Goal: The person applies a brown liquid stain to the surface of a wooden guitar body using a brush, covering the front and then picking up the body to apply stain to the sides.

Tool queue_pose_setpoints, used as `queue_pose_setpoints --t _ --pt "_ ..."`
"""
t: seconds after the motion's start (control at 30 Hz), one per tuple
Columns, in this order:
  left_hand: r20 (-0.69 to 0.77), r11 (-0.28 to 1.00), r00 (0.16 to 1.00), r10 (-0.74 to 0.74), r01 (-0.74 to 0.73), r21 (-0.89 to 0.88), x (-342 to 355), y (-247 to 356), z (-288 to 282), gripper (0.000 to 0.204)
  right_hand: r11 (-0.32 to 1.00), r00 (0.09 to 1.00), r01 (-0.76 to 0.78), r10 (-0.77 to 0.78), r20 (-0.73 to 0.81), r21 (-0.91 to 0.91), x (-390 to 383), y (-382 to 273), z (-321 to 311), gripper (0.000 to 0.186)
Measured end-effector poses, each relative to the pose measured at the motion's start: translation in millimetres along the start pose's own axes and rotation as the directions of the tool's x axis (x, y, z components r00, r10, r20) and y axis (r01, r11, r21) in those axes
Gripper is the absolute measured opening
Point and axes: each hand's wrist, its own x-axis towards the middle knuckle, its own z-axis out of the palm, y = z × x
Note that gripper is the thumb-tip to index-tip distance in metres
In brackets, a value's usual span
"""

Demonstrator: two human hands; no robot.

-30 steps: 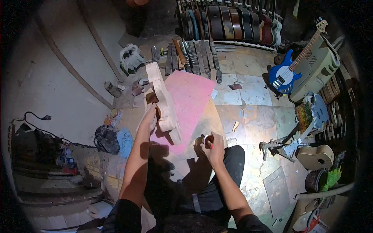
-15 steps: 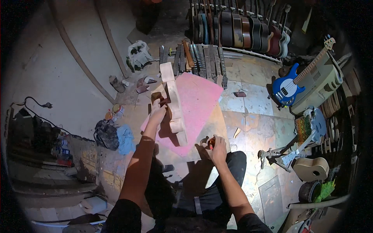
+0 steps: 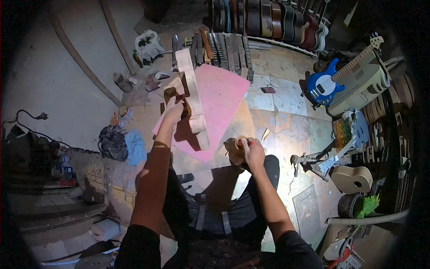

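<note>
On a workshop floor, a heap of dark and blue cloth (image 3: 120, 143) lies at far left, while the person's left hand (image 3: 174, 109) is wrapped around the edge of an unfinished wooden guitar body (image 3: 193, 101) standing on its side over a pink board (image 3: 219, 105). Just right of the board, the right hand (image 3: 251, 150) pinches a small tan piece (image 3: 234, 149) with something red showing between its fingers. Farther right, a blue electric guitar (image 3: 323, 85) leans near a pale case (image 3: 365, 85).

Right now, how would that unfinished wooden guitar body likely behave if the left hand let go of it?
The wooden guitar body stands on edge over the pink mat, steadied by the left hand, so it would probably tip flat. It looks stiff and thick, likely fairly heavy. Bare wood should not slip much.
</note>
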Motion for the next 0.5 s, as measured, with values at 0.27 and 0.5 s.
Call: queue_pose_setpoints --t 0.27,0.5 --pt "-0.011 1.000 1.000 -0.019 0.019 -0.006 7.8 -18.2 -25.5 0.035 0.994 0.994 0.095 -0.098 0.053 0.058 -0.9 -27.4 -13.4 0.033" --pt "0.017 0.995 1.000 -0.016 0.018 -0.099 14.4 -29.8 -23.8 0.034 0.968 0.987 0.161 -0.162 -0.011 0.194 7.8 -12.0 -5.0 0.027"
